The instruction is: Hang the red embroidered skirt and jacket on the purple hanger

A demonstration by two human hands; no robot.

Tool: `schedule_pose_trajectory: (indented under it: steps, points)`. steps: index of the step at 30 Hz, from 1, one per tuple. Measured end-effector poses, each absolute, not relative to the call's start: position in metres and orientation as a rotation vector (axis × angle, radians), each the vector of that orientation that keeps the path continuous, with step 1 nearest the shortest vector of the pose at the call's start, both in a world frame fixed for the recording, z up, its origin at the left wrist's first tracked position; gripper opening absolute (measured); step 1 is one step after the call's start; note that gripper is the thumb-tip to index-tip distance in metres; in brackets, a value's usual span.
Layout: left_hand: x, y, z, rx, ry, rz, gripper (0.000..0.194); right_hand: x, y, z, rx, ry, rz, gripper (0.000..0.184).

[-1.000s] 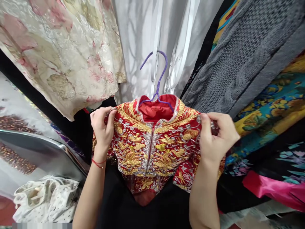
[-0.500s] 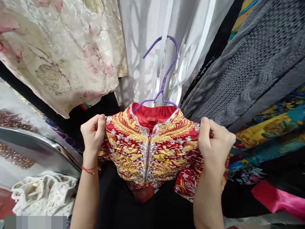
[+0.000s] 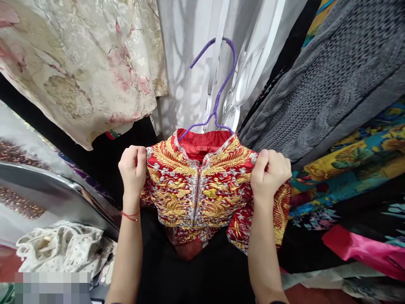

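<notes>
A red jacket (image 3: 177, 185) with gold and silver embroidery hangs from a purple hanger (image 3: 217, 101) in the middle of the head view. Its stand-up collar is open at the neck, and a front zipper runs down the centre. My left hand (image 3: 133, 166) is closed on the shoulder at the left. At the other shoulder, my right hand (image 3: 268, 173) grips the cloth, thumb on top. The hanger's arms go down inside the collar; its hook is up against a white strap. My right forearm covers part of a sleeve.
Cream floral fabric (image 3: 104, 71) hangs at upper left, white curtain cloth (image 3: 183, 76) behind the hanger. To the right are a grey knit (image 3: 341, 80) and a yellow-blue floral garment (image 3: 332, 169). A chrome-edged chair back (image 3: 63, 190), white dotted cloth (image 3: 60, 249) and pink fabric (image 3: 363, 249) lie lower.
Both hands have come closer together, still on the shoulders, so the jacket is less stretched. The jacket and hanger appear slightly higher in view.
</notes>
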State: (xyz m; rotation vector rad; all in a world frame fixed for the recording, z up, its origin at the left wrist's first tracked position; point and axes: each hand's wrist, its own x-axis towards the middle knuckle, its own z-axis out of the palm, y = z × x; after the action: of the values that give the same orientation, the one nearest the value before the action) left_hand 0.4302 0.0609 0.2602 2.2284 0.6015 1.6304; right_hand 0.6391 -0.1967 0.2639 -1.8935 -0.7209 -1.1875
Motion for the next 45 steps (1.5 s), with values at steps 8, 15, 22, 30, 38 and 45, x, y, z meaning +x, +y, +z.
schedule_pose_trajectory:
  steps: [8, 15, 22, 30, 38, 45]
  points:
    - [0.415, 0.040, 0.259, 2.264, 0.600, 1.679, 0.030, 0.627, -0.206, 0.262, -1.898, -0.723, -1.162, 0.039]
    - [0.430, 0.050, 0.269, 2.333, 0.630, 1.626, 0.030, 0.625, -0.198, 0.264, -1.843, -0.751, -1.151, 0.024]
    - [0.464, 0.037, 0.292, 2.546, 0.386, 1.445, 0.038, 0.555, -0.174, 0.267, -1.656, -0.460, -1.327, 0.011]
    - [0.475, 0.016, 0.272, 2.380, 0.654, 1.638, 0.031, 0.517, -0.142, 0.248, -1.678, -0.742, -0.720, 0.005]
    - [0.462, -0.006, 0.268, 2.381, 0.739, 1.697, 0.027, 0.511, -0.125, 0.250, -1.641, -0.588, -0.384, 0.026]
    - [0.460, -0.008, 0.262, 2.370, 0.747, 1.743, 0.029, 0.507, -0.137, 0.217, -1.441, -0.596, -0.084, 0.034]
